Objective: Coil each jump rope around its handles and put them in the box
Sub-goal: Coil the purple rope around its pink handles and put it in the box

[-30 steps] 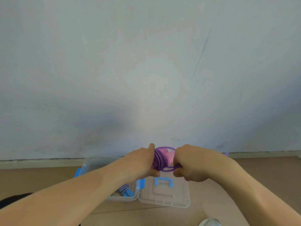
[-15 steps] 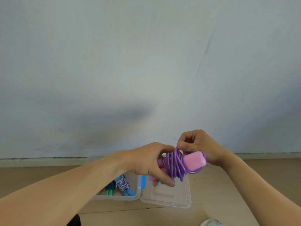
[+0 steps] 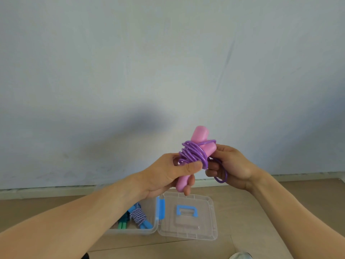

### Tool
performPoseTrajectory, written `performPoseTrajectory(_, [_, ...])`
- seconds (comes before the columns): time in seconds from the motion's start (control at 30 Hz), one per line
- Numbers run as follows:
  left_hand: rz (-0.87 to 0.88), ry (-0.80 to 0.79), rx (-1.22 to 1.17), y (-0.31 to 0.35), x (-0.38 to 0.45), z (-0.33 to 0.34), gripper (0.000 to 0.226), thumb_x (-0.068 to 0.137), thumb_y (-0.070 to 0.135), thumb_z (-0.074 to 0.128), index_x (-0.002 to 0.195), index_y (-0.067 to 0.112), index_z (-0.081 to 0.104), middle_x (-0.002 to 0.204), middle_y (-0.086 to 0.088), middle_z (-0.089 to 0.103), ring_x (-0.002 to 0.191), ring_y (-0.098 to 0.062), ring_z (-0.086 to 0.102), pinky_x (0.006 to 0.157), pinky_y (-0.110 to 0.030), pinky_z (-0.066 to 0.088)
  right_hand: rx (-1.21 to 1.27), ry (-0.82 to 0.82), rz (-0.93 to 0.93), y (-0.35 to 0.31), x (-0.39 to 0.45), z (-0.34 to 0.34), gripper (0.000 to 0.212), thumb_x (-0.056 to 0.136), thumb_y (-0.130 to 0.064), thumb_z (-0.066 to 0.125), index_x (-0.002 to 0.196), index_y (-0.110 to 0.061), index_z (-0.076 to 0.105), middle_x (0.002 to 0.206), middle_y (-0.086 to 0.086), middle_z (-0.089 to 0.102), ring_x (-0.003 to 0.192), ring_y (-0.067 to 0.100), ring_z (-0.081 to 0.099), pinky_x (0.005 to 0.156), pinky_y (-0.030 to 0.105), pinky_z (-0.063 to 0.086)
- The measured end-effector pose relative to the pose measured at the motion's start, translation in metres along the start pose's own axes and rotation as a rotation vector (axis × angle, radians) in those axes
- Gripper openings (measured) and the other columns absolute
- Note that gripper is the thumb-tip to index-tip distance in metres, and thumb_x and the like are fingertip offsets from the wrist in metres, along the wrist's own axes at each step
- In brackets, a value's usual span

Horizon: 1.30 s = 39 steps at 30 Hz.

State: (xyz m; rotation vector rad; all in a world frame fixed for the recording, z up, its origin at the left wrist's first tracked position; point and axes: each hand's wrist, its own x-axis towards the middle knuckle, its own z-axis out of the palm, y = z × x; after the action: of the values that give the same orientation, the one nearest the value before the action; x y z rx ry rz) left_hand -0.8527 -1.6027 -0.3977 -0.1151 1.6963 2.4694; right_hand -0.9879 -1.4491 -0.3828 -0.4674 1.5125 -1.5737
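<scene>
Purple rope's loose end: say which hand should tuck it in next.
Right, probably. The right hand already holds the loose loop beside the coil, while the left hand grips the pink handles and steadies the bundle.

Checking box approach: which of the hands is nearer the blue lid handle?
Left. The left hand, gripping the pink handles, hangs just above the lid handle; the right hand is higher, further right.

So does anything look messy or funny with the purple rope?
A little. One loose loop of the purple rope hangs out below the right hand, not yet wound around the pink handles that the left hand holds. The two handles also splay apart at the top. Nothing looks broken.
</scene>
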Motion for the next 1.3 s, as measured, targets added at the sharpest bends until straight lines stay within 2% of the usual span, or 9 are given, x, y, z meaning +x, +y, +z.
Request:
performPoseTrajectory(0.17, [-0.002,0.117,0.02,-0.002,0.006,0.0,0.05,0.078,0.033,0.073,0.118,0.01,0.055,0.069,-0.013,0.062,0.05,-0.024,0.056,0.053,-0.03,0.053,0.08,-0.051,0.036,-0.004,-0.005,0.002,0.033,0.096,-0.009,0.041,0.115,0.006,0.064,0.092,0.016,0.057,0.07,0.02,0.048,0.063,0.035,0.046])
performPoseTrajectory(0.43, [0.052,0.207,0.519,-0.009,0.005,-0.011,0.047,0.078,0.052,0.075,0.117,0.032,0.06,0.099,-0.019,0.071,0.087,-0.046,0.067,0.079,-0.056,0.056,-0.247,0.006,-0.019,0.01,-0.002,0.008,0.055,0.097,-0.042,0.048,0.112,0.009,0.061,0.08,0.011,0.05,0.065,0.016,0.044,0.062,0.032,0.044])
performPoseTrajectory(0.53, [0.088,0.368,0.5,-0.017,0.006,-0.012,0.063,0.075,0.033,0.083,0.128,0.028,0.05,0.109,-0.004,0.069,0.092,-0.019,0.07,0.083,-0.033,0.057,-0.451,0.064,-0.074,0.016,-0.001,0.02,0.05,0.099,-0.046,0.045,0.097,0.0,0.065,0.069,0.006,0.049,0.057,0.017,0.05,0.061,0.034,0.042])
performPoseTrajectory(0.6, [0.121,0.412,0.471,-0.016,0.006,-0.008,0.063,0.074,0.024,0.085,0.126,0.024,0.05,0.105,0.005,0.068,0.085,-0.004,0.069,0.076,-0.02,0.055,-0.541,0.107,-0.102,0.017,-0.001,0.028,0.044,0.101,-0.044,0.044,0.089,-0.007,0.064,0.061,0.001,0.051,0.053,0.017,0.052,0.053,0.027,0.042])
performPoseTrajectory(0.73, [0.067,0.416,0.28,-0.014,0.007,-0.005,0.054,0.065,0.04,0.086,0.109,0.02,0.062,0.091,-0.004,0.073,0.077,-0.02,0.073,0.068,-0.037,0.062,-0.547,0.129,-0.172,0.018,-0.001,0.042,0.035,0.103,-0.033,0.044,0.086,-0.012,0.066,0.068,0.004,0.059,0.054,0.017,0.052,0.047,0.018,0.041])
performPoseTrajectory(0.93, [0.088,0.512,0.293,-0.011,0.009,-0.006,0.038,0.073,0.037,0.081,0.099,0.012,0.067,0.084,-0.009,0.073,0.063,-0.013,0.068,0.059,-0.025,0.056,-0.52,0.087,-0.079,0.01,-0.002,0.034,0.034,0.099,-0.041,0.051,0.093,-0.013,0.069,0.07,0.008,0.056,0.057,0.019,0.054,0.055,0.03,0.04])
performPoseTrajectory(1.03, [0.101,0.528,0.258,-0.005,0.011,-0.009,0.03,0.079,0.032,0.08,0.096,0.009,0.069,0.078,-0.01,0.072,0.06,-0.014,0.065,0.058,-0.029,0.055,-0.314,0.009,0.01,-0.006,-0.009,0.02,0.026,0.094,-0.023,0.064,0.119,-0.016,0.064,0.097,0.012,0.061,0.069,0.023,0.058,0.062,0.034,0.048])
performPoseTrajectory(1.13, [0.08,0.607,0.173,-0.001,0.012,-0.015,0.025,0.082,0.028,0.077,0.092,0.007,0.07,0.07,-0.009,0.07,0.054,-0.016,0.061,0.056,-0.032,0.054,-0.284,0.052,-0.071,-0.014,-0.014,0.011,0.041,0.084,0.0,0.071,0.121,-0.015,0.064,0.122,0.013,0.062,0.085,0.029,0.069,0.074,0.032,0.057])
performPoseTrajectory(1.3, [0.042,0.58,0.164,0.0,0.01,-0.015,0.03,0.083,0.03,0.076,0.098,0.005,0.07,0.075,-0.014,0.073,0.057,-0.018,0.063,0.057,-0.031,0.052,-0.434,0.003,-0.261,-0.016,-0.025,0.017,0.04,0.084,0.003,0.07,0.12,-0.012,0.065,0.097,0.011,0.076,0.096,0.024,0.073,0.083,0.025,0.057])
